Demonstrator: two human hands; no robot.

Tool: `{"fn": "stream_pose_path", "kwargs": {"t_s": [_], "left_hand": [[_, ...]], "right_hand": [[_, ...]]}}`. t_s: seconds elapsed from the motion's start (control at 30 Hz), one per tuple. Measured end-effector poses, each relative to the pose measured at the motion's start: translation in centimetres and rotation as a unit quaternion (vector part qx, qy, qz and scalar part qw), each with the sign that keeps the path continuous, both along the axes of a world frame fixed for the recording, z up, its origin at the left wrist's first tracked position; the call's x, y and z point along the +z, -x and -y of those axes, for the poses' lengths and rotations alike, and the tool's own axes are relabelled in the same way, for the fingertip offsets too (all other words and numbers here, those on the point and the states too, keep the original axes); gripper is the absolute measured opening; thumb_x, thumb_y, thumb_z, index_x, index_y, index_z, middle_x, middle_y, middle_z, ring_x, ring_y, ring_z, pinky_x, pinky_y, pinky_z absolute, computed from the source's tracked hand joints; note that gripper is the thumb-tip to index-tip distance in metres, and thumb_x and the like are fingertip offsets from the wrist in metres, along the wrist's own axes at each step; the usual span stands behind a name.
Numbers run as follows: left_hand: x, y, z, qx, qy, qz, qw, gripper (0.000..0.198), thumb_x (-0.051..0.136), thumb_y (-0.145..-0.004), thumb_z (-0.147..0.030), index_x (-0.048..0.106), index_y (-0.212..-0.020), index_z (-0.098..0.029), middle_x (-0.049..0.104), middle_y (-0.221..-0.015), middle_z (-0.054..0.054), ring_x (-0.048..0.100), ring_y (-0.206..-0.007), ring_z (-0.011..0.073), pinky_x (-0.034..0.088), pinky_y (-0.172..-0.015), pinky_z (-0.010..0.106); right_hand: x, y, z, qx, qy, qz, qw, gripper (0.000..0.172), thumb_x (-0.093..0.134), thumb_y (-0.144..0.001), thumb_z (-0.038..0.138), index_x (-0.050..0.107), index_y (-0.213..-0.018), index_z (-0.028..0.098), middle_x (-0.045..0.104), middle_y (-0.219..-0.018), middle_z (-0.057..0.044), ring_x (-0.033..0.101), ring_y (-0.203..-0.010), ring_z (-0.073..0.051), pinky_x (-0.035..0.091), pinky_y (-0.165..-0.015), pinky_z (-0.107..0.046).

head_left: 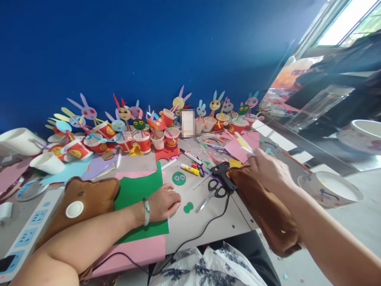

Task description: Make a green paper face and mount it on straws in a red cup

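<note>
My left hand (165, 202) rests palm down at the right edge of a green paper sheet (137, 188), fingers curled inward. Whatever lies under those fingers, if anything, is hidden. Out to the right, over a brown plush piece (264, 210), my right hand (268, 169) pinches a thin pale stick (244, 143) with some yellow on it. Between my hands lie a green disc with two eyes (179, 178), two small green circles (188, 207) and black-handled scissors (212, 192). Beside the scissors is a black glue gun (224, 176), its cord running toward me.
Paper cups with paper rabbit figures (143, 139) line the blue wall (143, 43). A yellow glue stick (189, 169), a marker (191, 156) and paper scraps lie mid-table. At left are a brown plush bear (89, 194) and a power strip (32, 226). A stool (330, 188) stands right.
</note>
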State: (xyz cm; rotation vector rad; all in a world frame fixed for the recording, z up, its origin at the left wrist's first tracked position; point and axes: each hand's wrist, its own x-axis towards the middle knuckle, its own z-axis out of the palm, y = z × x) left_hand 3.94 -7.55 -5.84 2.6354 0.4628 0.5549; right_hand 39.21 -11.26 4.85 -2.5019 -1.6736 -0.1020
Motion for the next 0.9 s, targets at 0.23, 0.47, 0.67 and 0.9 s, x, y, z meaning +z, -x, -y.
{"fn": "stream_pose_path", "kwargs": {"t_s": [0.23, 0.47, 0.67, 0.9], "left_hand": [[1.0, -0.1, 0.3, 0.125, 0.250, 0.135, 0.951, 0.034, 0.050, -0.096, -0.041, 0.065, -0.112, -0.016, 0.058, -0.070, 0.000, 0.051, -0.062, 0.0122, 0.043, -0.064, 0.026], [2.3, -0.8, 0.0, 0.146, 0.505, 0.260, 0.810, 0.063, 0.061, -0.084, -0.066, 0.068, -0.106, -0.007, 0.038, -0.059, -0.006, 0.031, -0.050, 0.0046, 0.023, -0.047, 0.020], [2.4, -1.1, -0.6, 0.190, 0.572, 0.291, 0.743, 0.052, 0.066, -0.081, -0.061, 0.070, -0.090, -0.010, 0.045, -0.058, -0.005, 0.036, -0.044, 0.0032, 0.023, -0.042, 0.019], [2.3, -0.8, -1.8, 0.234, 0.558, 0.344, 0.718, 0.045, 0.069, -0.081, -0.056, 0.067, -0.087, -0.011, 0.043, -0.053, -0.008, 0.037, -0.041, 0.0029, 0.026, -0.042, 0.019]], "right_hand": [[-2.7, 11.1, -1.5, 0.281, 0.158, -0.555, 0.767, 0.044, 0.045, -0.093, 0.060, 0.050, -0.075, 0.020, 0.046, -0.053, 0.004, 0.033, -0.041, -0.008, 0.025, -0.039, -0.022], [-6.7, 14.2, -2.1, 0.326, 0.262, -0.689, 0.592, 0.037, 0.053, -0.094, 0.053, 0.054, -0.087, 0.017, 0.054, -0.062, 0.002, 0.042, -0.048, -0.007, 0.031, -0.045, -0.021], [-7.7, 14.0, -2.2, 0.291, 0.318, -0.741, 0.515, 0.036, 0.056, -0.095, 0.049, 0.059, -0.101, 0.014, 0.065, -0.073, -0.002, 0.049, -0.048, -0.007, 0.039, -0.048, -0.022], [-7.7, 13.4, -2.6, 0.214, 0.323, -0.784, 0.485, 0.041, 0.055, -0.095, 0.046, 0.065, -0.112, 0.010, 0.069, -0.074, -0.004, 0.054, -0.044, -0.009, 0.045, -0.045, -0.023]]}}
